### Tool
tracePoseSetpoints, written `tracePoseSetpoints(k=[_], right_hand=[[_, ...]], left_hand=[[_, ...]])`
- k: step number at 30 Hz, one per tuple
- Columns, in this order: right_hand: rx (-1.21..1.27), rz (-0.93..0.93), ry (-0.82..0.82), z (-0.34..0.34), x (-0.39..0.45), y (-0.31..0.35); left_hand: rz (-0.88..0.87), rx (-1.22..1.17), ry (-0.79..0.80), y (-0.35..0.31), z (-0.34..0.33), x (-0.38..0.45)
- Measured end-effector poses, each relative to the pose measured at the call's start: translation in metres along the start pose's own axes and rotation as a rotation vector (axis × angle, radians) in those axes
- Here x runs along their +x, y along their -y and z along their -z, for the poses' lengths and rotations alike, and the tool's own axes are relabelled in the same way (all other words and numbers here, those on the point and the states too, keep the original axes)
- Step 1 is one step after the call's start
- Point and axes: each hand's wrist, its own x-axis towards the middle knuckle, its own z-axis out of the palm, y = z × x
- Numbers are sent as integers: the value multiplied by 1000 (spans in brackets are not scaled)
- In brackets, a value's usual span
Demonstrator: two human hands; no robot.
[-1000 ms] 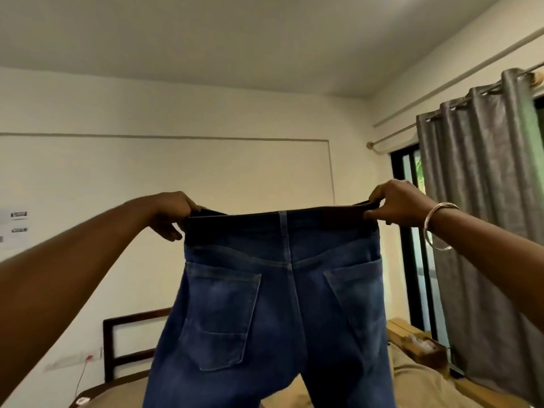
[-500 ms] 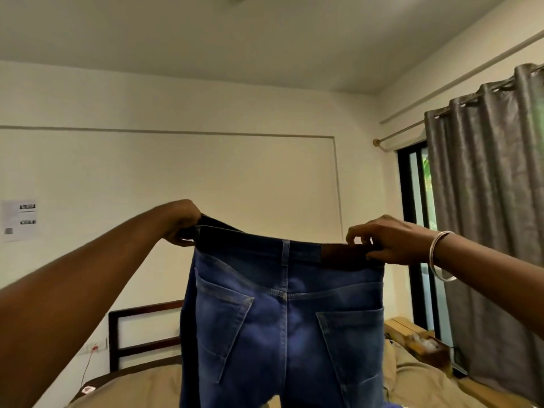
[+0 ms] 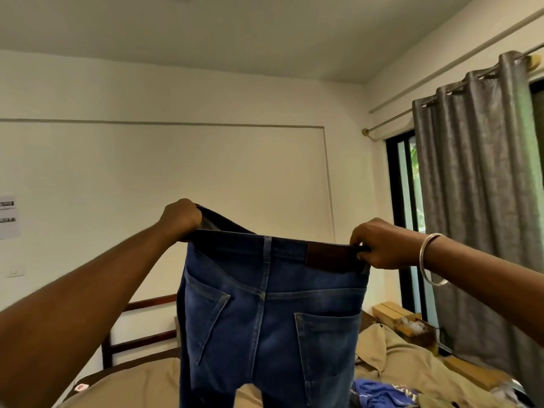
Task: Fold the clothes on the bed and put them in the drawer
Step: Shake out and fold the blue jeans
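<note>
Now holding jeans (image 3: 270, 313) lower and narrower above the bed (image 3: 412, 366): left hand (image 3: 181, 216) and right hand (image 3: 379, 245) fingers pinching waistband, halves probably folding together.

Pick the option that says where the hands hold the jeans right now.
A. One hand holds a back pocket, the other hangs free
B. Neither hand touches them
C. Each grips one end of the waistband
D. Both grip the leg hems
C: the left hand and the right hand each grip one end of the waistband, and the jeans hang down with the back pockets facing the camera.
</note>
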Motion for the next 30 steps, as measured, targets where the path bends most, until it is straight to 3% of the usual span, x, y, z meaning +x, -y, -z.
tracePoseSetpoints(k=[5, 8, 11, 16, 19, 21, 24, 27, 30], right_hand=[[291, -51, -408, 11, -10, 10], [337, 68, -547, 22, -15, 32], [428, 166, -471, 34, -17, 51], [664, 49, 77, 45, -24, 56], [695, 82, 242, 43, -26, 54], [637, 104, 253, 41, -27, 50], [326, 40, 198, 36, -25, 41], [137, -86, 129, 21, -16, 34], [115, -60, -24, 2, -1, 24]], left_hand=[[240, -235, 328, 9, 5, -9], [321, -326, 463, 10, 1, -13], [282, -202, 448, 9, -11, -17], [261, -159, 355, 10, -26, -1], [262, -83, 407, 8, -34, -3], [244, -82, 450, -3, -32, -26], [186, -108, 553, -7, -33, -36], [-16, -75, 657, -11, -32, -45], [-235, 94, 760, -33, -34, -62]])
